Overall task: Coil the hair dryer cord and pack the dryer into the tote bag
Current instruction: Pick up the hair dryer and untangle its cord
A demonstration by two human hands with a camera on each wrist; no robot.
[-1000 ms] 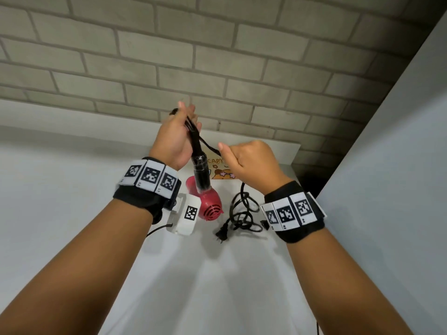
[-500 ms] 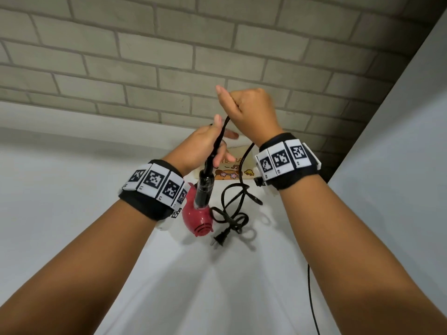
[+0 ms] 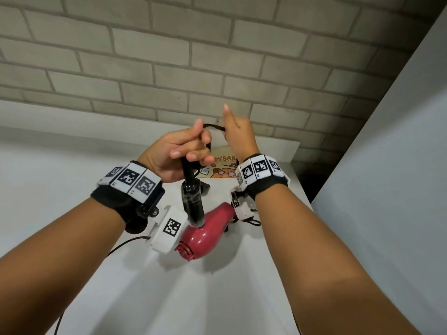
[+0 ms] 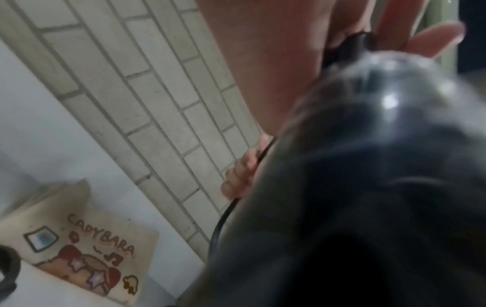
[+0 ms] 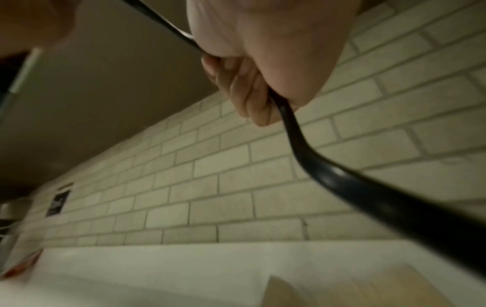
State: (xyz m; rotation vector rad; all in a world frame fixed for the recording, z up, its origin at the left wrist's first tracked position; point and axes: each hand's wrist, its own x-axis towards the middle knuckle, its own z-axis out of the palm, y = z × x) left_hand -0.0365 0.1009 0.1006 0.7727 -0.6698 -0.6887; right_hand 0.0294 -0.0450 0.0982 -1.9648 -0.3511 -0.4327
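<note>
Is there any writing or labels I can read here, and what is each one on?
"CAPYBARA": hand-lettered on the tote bag lying against the brick wall; in the head view the hands cover all but "PYBAR".
Wristbands: black-and-white square code patterns, no readable words.
White tag under the left wrist: another code pattern, no words.
Dark plate on the wall: too blurred to read.

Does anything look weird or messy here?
Nothing looks broken or spilled. The red hair dryer hangs nose down off the white table because the left hand grips its black handle. The right hand pinches the black cord. The beige cartoon tote bag lies flat, unused.
</note>
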